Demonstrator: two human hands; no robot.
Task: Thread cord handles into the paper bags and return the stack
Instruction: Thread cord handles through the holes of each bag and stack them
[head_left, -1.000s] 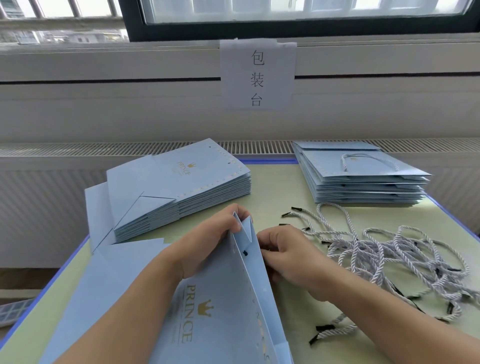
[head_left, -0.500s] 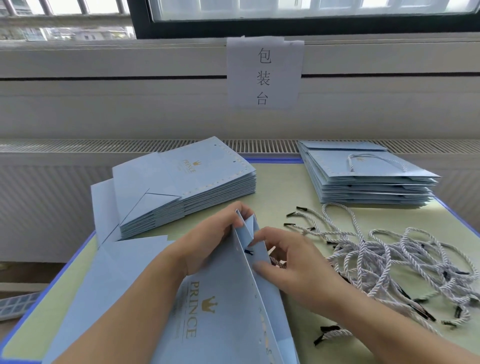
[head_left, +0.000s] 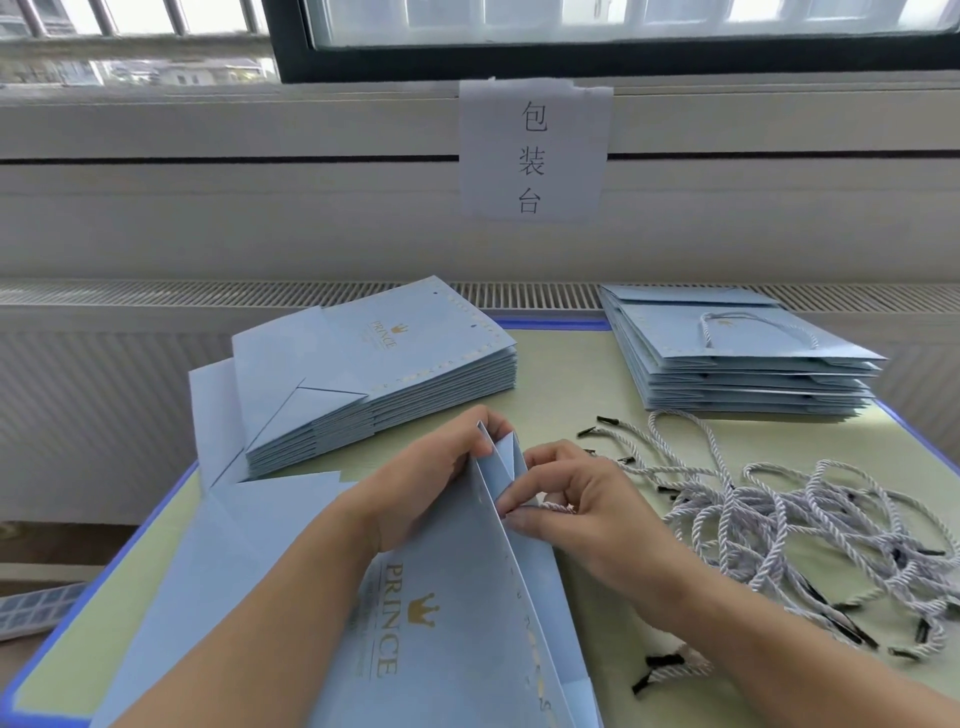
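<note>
Holding the paper bag at lower centre, the left hand pinches its raised mouth edge while the right hand pinches a twisted cord handle against the punched rim. Thin card will likely crease easily, so gripping near the folded rim suits it; the cord looks limp, best steered by its stiff black tip. Gold print reads "PRINCE"; the paper sign on the wall reads "包装台".

The bag ran off the bottom edge; the left hand hid its top corner; small print was unreadable.
</note>
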